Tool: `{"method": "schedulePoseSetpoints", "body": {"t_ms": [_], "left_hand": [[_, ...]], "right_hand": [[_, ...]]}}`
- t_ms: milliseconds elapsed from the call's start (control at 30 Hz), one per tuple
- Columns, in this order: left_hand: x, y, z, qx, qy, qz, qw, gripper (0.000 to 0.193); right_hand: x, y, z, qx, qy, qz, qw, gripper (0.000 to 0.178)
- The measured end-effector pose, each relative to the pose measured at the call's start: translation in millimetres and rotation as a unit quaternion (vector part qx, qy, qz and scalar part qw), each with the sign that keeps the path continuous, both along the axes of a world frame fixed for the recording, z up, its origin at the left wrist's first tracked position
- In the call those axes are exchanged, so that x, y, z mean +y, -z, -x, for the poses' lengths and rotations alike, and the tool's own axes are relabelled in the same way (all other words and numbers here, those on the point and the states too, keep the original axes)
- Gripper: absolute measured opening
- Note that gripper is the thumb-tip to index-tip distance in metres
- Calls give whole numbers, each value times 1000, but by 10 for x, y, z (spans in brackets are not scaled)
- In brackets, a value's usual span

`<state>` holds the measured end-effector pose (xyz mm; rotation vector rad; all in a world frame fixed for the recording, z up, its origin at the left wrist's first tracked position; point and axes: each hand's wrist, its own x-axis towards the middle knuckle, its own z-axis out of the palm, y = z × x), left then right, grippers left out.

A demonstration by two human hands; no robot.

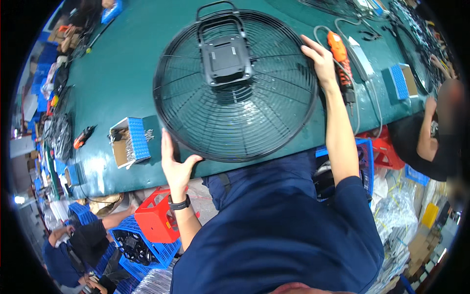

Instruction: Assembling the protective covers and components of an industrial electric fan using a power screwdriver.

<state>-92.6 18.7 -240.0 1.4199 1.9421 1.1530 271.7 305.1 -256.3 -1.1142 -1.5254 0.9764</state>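
A round black wire fan guard (240, 142) lies on the green table in front of me. A black boxy motor housing (226, 59) is mounted on it toward the far side, with a bracket frame (218, 5) reaching past the rim. My right hand (320, 63) holds the guard's right rim, its fingers over the edge. At the lower left rim is my left hand (175, 164), thumb and straight fingers spread, fingertips at the outer edge. Beside my left hand stands a blue box (139, 139) of small screws. An orange-and-black power screwdriver (338, 49) lies just beyond my right hand.
A white power strip (361, 59) with grey cables lies at right, near pliers (370, 35) and another blue box (399, 82). A second screwdriver (84, 137) is at far left. Red stools (156, 218) and blue crates (164, 250) stand below the table edge. Other people sit on both sides.
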Motion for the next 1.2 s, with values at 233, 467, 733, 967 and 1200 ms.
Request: {"method": "schedulePoseSetpoints", "body": {"t_ms": [233,467,733,967,1200], "left_hand": [[-2,-28,-37,7,-12,0,1000,107],[-39,-75,-263,55,-31,-14,998,103],[-40,-7,-252,72,-37,-33,996,106],[-16,-35,-206,98,-27,-12,995,104],[0,-32,-215,76,-27,-29,996,100]], "right_hand": [[45,-1,32,-8,28,24,999,46],[270,-40,46,-25,11,44,999,41],[307,-2,71,8,-23,15,1000,46],[318,29,13,-28,-25,9,999,49],[322,61,3,0,-32,22,999,50]]}}
